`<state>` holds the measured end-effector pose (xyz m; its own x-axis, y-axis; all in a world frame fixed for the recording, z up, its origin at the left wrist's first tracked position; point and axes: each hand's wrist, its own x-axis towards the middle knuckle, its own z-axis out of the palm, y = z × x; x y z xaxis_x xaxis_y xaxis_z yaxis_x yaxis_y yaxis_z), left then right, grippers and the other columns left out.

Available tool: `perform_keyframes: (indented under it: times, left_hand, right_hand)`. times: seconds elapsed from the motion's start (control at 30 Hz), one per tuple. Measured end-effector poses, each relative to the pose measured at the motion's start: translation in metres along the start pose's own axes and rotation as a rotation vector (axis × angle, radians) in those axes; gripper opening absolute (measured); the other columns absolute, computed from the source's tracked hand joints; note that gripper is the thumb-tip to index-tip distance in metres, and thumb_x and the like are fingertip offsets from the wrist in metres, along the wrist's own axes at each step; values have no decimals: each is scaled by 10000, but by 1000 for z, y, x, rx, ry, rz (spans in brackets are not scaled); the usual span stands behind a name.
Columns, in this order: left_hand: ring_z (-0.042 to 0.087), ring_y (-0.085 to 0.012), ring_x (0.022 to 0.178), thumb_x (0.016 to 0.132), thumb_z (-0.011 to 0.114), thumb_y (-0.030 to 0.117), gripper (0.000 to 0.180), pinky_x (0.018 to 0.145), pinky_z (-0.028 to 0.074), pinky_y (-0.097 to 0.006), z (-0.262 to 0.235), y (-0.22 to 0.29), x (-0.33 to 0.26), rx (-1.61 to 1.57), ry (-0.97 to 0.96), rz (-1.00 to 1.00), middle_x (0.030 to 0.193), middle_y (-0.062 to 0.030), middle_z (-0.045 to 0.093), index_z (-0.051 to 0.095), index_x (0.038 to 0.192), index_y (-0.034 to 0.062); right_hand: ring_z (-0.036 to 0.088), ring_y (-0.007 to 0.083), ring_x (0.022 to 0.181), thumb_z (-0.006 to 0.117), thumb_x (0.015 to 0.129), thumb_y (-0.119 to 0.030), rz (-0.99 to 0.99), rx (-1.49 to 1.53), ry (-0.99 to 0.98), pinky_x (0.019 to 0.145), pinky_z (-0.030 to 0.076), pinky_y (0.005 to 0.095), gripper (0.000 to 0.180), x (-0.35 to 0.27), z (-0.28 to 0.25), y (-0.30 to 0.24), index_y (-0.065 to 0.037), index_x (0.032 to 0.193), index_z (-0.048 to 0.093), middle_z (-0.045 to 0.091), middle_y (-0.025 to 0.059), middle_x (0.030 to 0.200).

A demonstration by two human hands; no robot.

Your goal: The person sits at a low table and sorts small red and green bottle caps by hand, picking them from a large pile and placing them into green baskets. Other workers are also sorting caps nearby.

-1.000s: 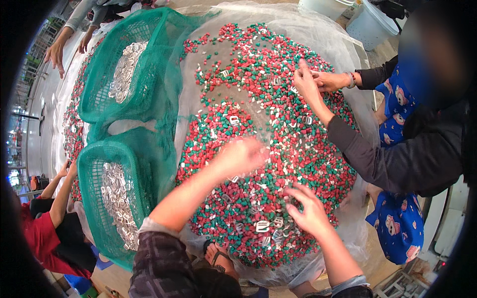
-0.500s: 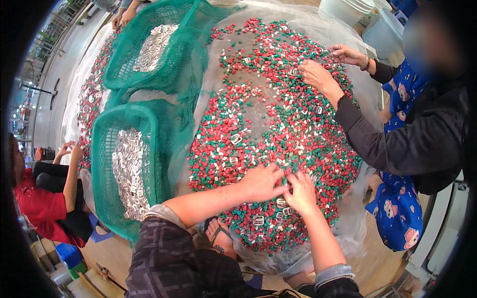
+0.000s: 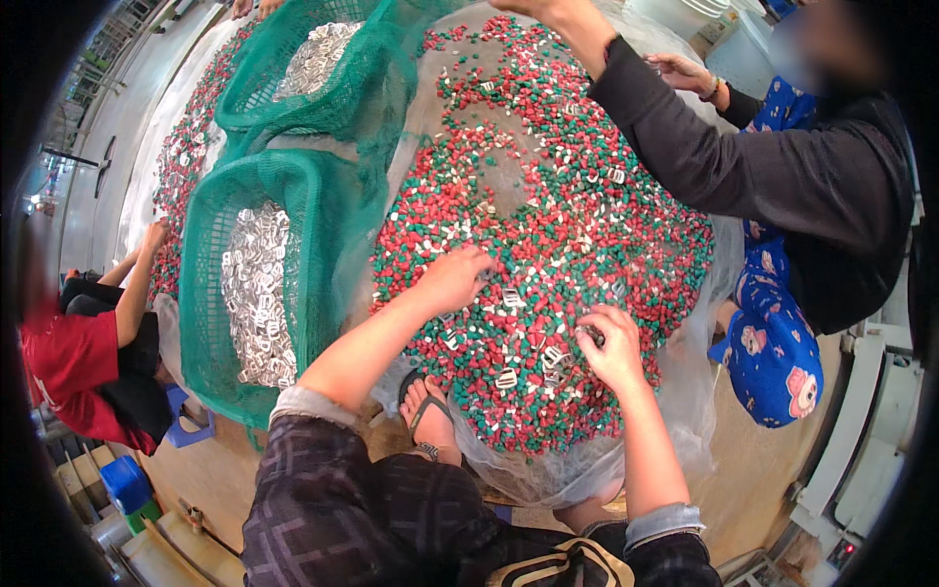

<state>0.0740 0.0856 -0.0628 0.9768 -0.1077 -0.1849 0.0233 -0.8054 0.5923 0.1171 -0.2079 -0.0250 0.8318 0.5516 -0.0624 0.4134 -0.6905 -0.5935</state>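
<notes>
A wide heap of small red, green and white pebble-like pieces [image 3: 548, 245] lies in front of me, with metal slider buckles scattered in it. Over the heap's left part is my left hand [image 3: 458, 280], its fingers curled together; what they hold, if anything, is hidden. One buckle [image 3: 511, 297] lies just right of it. My right hand [image 3: 614, 350] hovers low over the right part, thumb and curved fingers apart, nothing visible between them. Close to its left lie a small cluster of buckles [image 3: 555, 362] and a single buckle [image 3: 506, 379].
At my left stands a green mesh-lined basket [image 3: 201, 323] of metal buckles, with a second such basket [image 3: 235, 108] beyond. A person in dark sleeves [image 3: 743, 176] reaches over the heap from the right. Another in red [image 3: 83, 352] sits left. White buckets [image 3: 738, 59] stand far right.
My hands have moved apart: the left went left and up the heap, the right slightly right. The person at the right has swung one arm toward the far side.
</notes>
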Motion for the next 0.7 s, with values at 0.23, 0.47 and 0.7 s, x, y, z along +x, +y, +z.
perform_keyframes:
  times: [0.23,0.47,0.7]
  left_hand:
    - [612,-288,835,744,637,58,145,759,488,-385,-13,8,-36,-93,25,-1,908,-110,628,649,888,56]
    - [606,-192,886,774,640,16,161,725,496,-307,-18,11,-20,-1232,25,-67,963,-104,581,491,802,70]
    - [608,-154,724,788,617,48,146,598,473,-248,-20,16,-1,-1376,-21,-128,865,-63,600,514,890,71]
  right_hand:
    - [523,298,978,672,725,-136,53,-13,180,855,424,400,163,-17,7,7,-68,871,644,554,106,1010]
    - [560,217,798,684,728,-117,254,195,262,724,454,334,134,-10,6,12,-53,836,640,561,76,857]
    - [578,295,923,639,768,-163,462,26,293,815,455,389,219,2,3,79,-75,969,643,601,120,996]
